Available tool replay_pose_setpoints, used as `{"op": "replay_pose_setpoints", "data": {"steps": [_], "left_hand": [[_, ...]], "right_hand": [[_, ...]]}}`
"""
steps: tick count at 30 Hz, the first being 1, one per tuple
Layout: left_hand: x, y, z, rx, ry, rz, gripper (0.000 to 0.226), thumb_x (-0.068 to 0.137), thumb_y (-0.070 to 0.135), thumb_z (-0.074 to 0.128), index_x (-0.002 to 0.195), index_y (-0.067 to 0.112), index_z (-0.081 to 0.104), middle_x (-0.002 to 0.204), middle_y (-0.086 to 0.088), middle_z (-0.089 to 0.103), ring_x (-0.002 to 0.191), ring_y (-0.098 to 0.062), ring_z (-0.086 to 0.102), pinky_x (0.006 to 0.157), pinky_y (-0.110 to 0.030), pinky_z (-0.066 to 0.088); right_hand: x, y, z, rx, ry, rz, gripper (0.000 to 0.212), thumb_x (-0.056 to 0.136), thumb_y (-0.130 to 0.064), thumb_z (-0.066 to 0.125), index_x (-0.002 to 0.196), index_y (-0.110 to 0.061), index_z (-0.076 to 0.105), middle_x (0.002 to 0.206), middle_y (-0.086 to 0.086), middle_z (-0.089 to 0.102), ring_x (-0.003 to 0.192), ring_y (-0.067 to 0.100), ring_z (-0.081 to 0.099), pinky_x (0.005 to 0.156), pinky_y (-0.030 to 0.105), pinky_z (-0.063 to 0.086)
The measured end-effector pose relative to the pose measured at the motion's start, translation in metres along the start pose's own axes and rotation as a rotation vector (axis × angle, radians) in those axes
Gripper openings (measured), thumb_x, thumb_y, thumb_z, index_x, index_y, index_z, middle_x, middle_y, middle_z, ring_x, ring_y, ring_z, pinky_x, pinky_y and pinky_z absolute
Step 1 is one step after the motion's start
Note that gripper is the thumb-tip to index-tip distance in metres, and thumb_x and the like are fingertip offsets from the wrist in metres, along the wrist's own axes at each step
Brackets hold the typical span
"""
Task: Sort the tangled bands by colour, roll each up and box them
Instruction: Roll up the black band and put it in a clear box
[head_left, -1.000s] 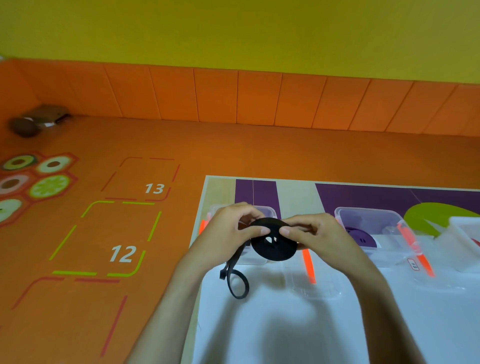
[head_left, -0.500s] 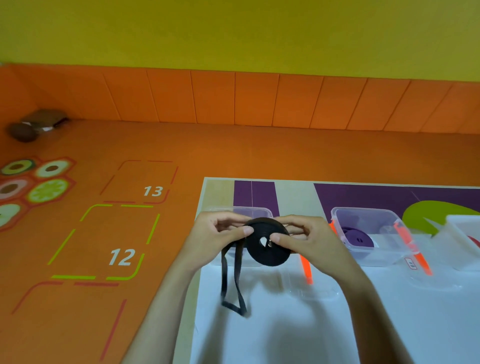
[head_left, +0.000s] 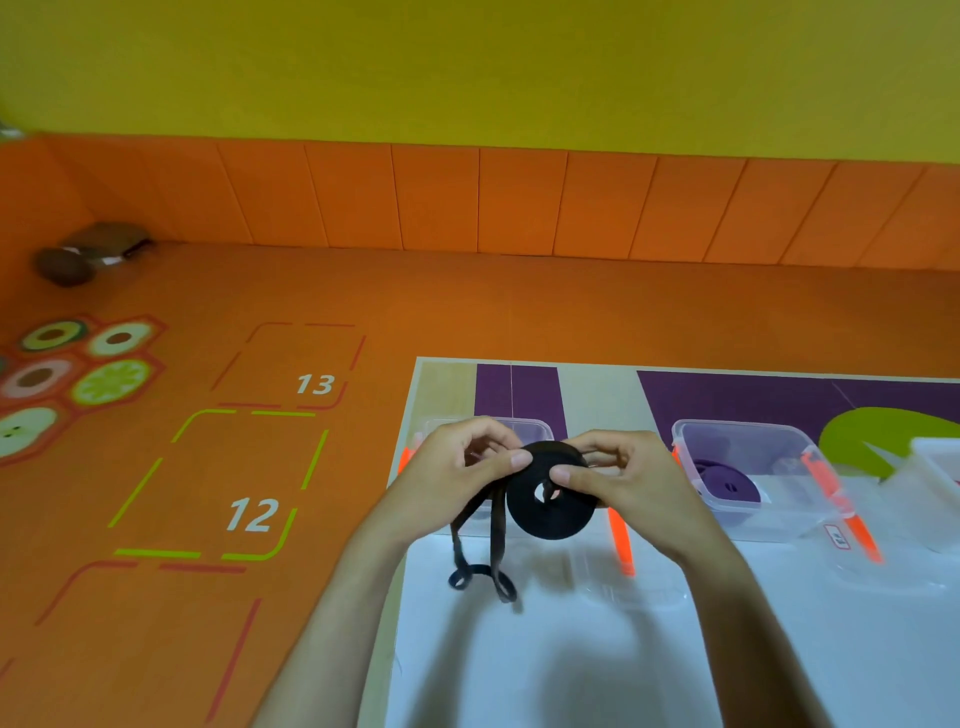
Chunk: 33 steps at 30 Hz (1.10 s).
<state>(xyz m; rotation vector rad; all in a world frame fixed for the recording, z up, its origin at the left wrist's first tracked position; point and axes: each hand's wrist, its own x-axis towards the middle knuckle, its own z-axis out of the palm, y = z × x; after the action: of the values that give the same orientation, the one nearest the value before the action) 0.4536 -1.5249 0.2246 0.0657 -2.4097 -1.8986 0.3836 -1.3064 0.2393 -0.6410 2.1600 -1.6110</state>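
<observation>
Leftmost, the left hand (head_left: 462, 467) pinches the black band (head_left: 551, 512) between thumb and curled fingers. Below that hand the band's loose tail (head_left: 496, 540) hangs, its end curling on the white table (head_left: 571, 675). Just right of it, the right hand (head_left: 623, 480) grips the band's rolled coil, held on edge. Beyond the right hand sits a clear box (head_left: 779, 441) holding a purple roll (head_left: 727, 480).
</observation>
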Motion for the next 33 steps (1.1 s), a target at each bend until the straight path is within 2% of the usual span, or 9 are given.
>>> {"op": "replay_pose_setpoints", "data": {"steps": [6, 10, 13, 17, 20, 22, 26, 30, 33], "left_hand": [[-0.001, -0.001, -0.003, 0.033, 0.04, 0.001, 0.011, 0.087, 0.022, 0.086, 0.096, 0.02, 0.08, 0.073, 0.017, 0.062, 0.074, -0.007, 0.057, 0.071, -0.015, 0.047], [-0.005, 0.001, -0.001, 0.007, 0.107, 0.036, 0.013, 0.082, 0.014, 0.089, 0.093, 0.016, 0.082, 0.079, 0.012, 0.075, 0.075, -0.005, 0.064, 0.072, -0.017, 0.051], [-0.005, 0.003, 0.003, 0.034, 0.153, 0.07, 0.012, 0.083, 0.016, 0.089, 0.093, 0.019, 0.082, 0.087, 0.007, 0.079, 0.082, -0.009, 0.07, 0.078, -0.02, 0.054], [-0.005, 0.002, 0.001, 0.076, 0.044, 0.015, 0.008, 0.087, 0.025, 0.086, 0.092, 0.026, 0.08, 0.092, 0.008, 0.078, 0.091, -0.013, 0.073, 0.088, -0.033, 0.058], [-0.008, 0.005, 0.001, 0.038, 0.061, -0.004, 0.011, 0.089, 0.04, 0.082, 0.091, 0.03, 0.08, 0.098, 0.008, 0.078, 0.094, -0.019, 0.075, 0.094, -0.045, 0.06], [-0.008, 0.007, 0.001, 0.028, 0.071, 0.027, 0.009, 0.09, 0.037, 0.082, 0.095, 0.029, 0.081, 0.102, 0.006, 0.078, 0.094, -0.023, 0.076, 0.094, -0.047, 0.06], [-0.008, 0.008, 0.001, 0.073, 0.061, 0.131, 0.005, 0.093, 0.025, 0.08, 0.095, 0.021, 0.078, 0.099, 0.009, 0.071, 0.095, -0.016, 0.071, 0.091, -0.039, 0.058], [-0.011, 0.01, 0.008, 0.199, 0.094, 0.219, 0.005, 0.101, 0.027, 0.069, 0.096, 0.026, 0.071, 0.097, 0.023, 0.064, 0.098, -0.01, 0.064, 0.086, -0.023, 0.05], [-0.013, 0.007, 0.01, 0.186, 0.089, 0.208, 0.004, 0.1, 0.028, 0.071, 0.097, 0.026, 0.072, 0.096, 0.018, 0.066, 0.096, -0.011, 0.065, 0.086, -0.027, 0.053]], "right_hand": [[-0.002, 0.002, 0.004, 0.132, 0.128, -0.006, 0.011, 0.09, -0.011, 0.08, 0.097, -0.019, 0.082, 0.089, 0.005, 0.081, 0.087, 0.021, 0.079, 0.071, 0.026, 0.062], [-0.003, 0.0, 0.002, 0.05, 0.139, -0.075, 0.013, 0.09, -0.011, 0.08, 0.101, -0.017, 0.08, 0.095, -0.002, 0.082, 0.095, 0.015, 0.078, 0.084, 0.029, 0.063], [-0.003, -0.001, 0.001, 0.057, 0.16, -0.088, 0.015, 0.089, -0.011, 0.081, 0.103, -0.017, 0.081, 0.097, -0.004, 0.082, 0.098, 0.014, 0.077, 0.087, 0.031, 0.062], [-0.007, -0.003, -0.001, -0.044, 0.119, -0.128, 0.016, 0.089, -0.009, 0.081, 0.101, -0.018, 0.081, 0.094, -0.007, 0.082, 0.095, 0.009, 0.077, 0.085, 0.021, 0.059], [-0.008, -0.008, -0.001, -0.156, 0.051, -0.137, 0.019, 0.089, -0.008, 0.081, 0.102, -0.021, 0.081, 0.093, -0.01, 0.081, 0.095, 0.007, 0.076, 0.087, 0.017, 0.057], [-0.008, -0.014, 0.0, -0.173, 0.032, -0.136, 0.018, 0.089, -0.008, 0.081, 0.101, -0.022, 0.082, 0.092, -0.01, 0.081, 0.093, 0.006, 0.076, 0.085, 0.014, 0.055], [-0.007, -0.018, 0.002, -0.183, 0.025, -0.16, 0.018, 0.088, -0.007, 0.081, 0.099, -0.021, 0.082, 0.091, -0.011, 0.081, 0.091, 0.004, 0.076, 0.081, 0.011, 0.053], [-0.006, -0.022, -0.001, -0.104, 0.008, -0.145, 0.016, 0.089, -0.009, 0.081, 0.102, -0.018, 0.082, 0.092, -0.008, 0.082, 0.092, 0.007, 0.077, 0.084, 0.016, 0.056], [-0.009, -0.018, -0.002, -0.004, -0.004, -0.107, 0.015, 0.09, -0.012, 0.079, 0.105, -0.015, 0.082, 0.094, 0.0, 0.082, 0.094, 0.014, 0.078, 0.086, 0.024, 0.06]]}}
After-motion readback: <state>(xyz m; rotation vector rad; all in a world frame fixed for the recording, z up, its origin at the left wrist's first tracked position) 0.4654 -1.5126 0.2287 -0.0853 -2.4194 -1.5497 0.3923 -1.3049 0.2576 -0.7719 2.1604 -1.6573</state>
